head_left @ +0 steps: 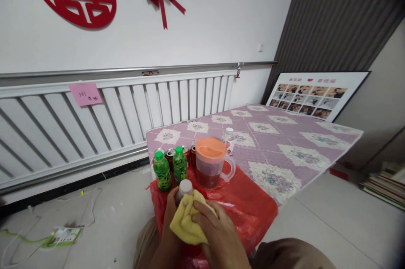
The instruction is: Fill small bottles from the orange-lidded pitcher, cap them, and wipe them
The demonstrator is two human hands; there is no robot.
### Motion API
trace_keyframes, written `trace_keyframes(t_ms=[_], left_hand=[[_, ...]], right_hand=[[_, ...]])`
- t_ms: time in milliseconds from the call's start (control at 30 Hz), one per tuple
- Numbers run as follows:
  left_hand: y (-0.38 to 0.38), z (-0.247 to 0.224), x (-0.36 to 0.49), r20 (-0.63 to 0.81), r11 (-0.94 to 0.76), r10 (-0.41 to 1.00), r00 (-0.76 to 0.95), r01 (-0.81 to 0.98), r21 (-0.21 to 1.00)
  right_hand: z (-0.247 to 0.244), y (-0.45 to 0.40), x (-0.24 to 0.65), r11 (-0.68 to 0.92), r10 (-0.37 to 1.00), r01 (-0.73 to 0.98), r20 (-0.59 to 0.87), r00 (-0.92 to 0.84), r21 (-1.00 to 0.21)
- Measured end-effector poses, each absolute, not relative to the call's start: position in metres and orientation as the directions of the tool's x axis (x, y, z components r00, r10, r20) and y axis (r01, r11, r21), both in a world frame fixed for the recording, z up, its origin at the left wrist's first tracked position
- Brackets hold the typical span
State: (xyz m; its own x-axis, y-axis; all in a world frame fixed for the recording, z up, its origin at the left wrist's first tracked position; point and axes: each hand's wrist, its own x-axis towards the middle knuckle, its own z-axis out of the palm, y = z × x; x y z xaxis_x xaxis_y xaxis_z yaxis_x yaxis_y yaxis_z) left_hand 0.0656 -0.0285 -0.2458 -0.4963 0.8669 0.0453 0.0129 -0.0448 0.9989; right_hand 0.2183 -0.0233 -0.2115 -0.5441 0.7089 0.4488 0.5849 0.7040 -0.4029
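Note:
My left hand [171, 210] is wrapped round a bottle with a white cap [185, 186]; its lower part is hidden. In my right hand [218, 227] a folded yellow cloth [189, 218] is gripped against the bottle's side. Just beyond stand two green-capped bottles [162, 173] with green labels, and behind them several drink cans [171, 156]. A clear pitcher with an orange lid [210, 161] holds dark liquid, its handle to the right. Behind it is a small clear bottle with a white cap [229, 140].
A red plastic sheet [247, 201] covers the near corner of the table, over a purple patterned cloth [268, 127]. A white radiator [139, 108] runs along the wall. A power strip [65, 236] and cables lie on the floor at left. A photo board [319, 77] leans at the back right.

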Motion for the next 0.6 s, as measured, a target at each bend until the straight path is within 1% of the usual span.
trace_keyframes(t_ms=[67,133,233,400,600], left_hand=[[-0.027,-0.242,0.066,0.081,-0.001,0.856,-0.511,0.155,0.988],[-0.027,-0.239,0.067,0.127,0.026,0.846,-0.518,0.277,0.960],[-0.027,-0.238,0.067,0.185,0.018,0.840,-0.511,0.367,0.930],[-0.025,-0.242,0.067,0.198,0.016,0.837,-0.510,0.385,0.923],[-0.025,-0.240,0.069,0.145,0.037,0.839,-0.525,0.321,0.946]], right_hand=[[-0.210,-0.016,0.228,0.638,0.770,0.592,0.396,-0.501,-0.492],[-0.210,-0.006,0.233,0.583,0.811,0.583,0.374,-0.449,-0.565],[-0.214,0.010,0.231,0.525,0.849,0.542,0.362,-0.384,-0.657],[-0.222,0.029,0.215,0.415,0.902,0.428,0.301,-0.311,-0.803],[-0.227,0.026,0.209,0.345,0.919,0.396,0.220,-0.326,-0.851]])
